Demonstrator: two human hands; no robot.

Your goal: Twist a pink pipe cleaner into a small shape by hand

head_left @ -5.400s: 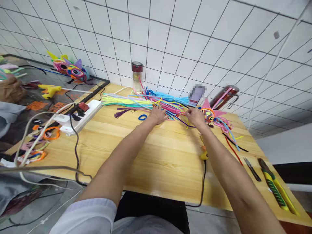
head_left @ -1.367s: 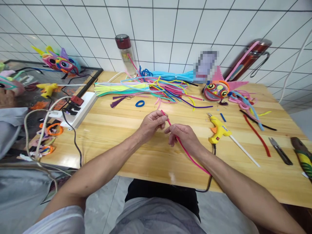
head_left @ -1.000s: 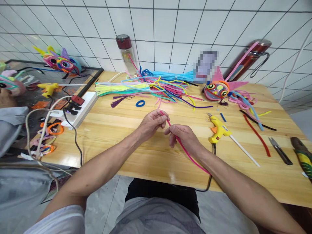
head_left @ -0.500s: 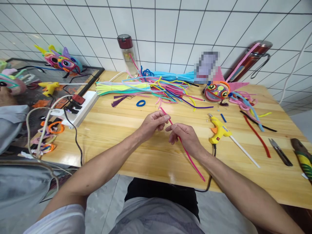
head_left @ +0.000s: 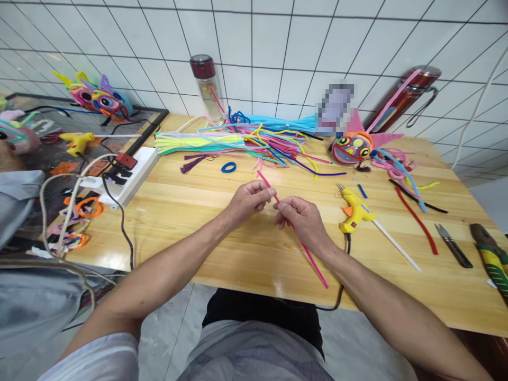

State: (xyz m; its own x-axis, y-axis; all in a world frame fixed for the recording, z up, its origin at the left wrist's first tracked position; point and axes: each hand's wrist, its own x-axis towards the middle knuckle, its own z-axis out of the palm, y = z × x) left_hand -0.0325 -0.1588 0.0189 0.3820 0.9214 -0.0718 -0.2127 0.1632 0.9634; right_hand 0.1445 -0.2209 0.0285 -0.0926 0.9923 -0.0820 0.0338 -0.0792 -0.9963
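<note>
A pink pipe cleaner (head_left: 310, 257) runs diagonally between my hands over the wooden table (head_left: 190, 211). My left hand (head_left: 252, 201) pinches it near its upper end, and a short tip sticks out past the fingers. Just to the right, my right hand (head_left: 296, 214) has thumb and fingers closed on it, with the long tail hanging toward the table's front edge. Right of that hand lies a yellow glue gun (head_left: 357, 211) with a white glue stick. Behind my hands are a blue ring (head_left: 228, 167) and a heap of coloured pipe cleaners (head_left: 273, 143).
A white power strip (head_left: 133, 177) with cables sits at the left, beside a person's sleeve (head_left: 18, 201). Snips (head_left: 453, 246), pliers (head_left: 490, 254) and a red strip (head_left: 418, 222) lie at the right. A bottle (head_left: 208, 90), a flask (head_left: 405, 98) and a decorated mask (head_left: 351, 148) stand behind.
My right hand has closed its fingers on the pink pipe cleaner. The tip beyond my left hand reaches a little further up, and the lower end has moved up and left.
</note>
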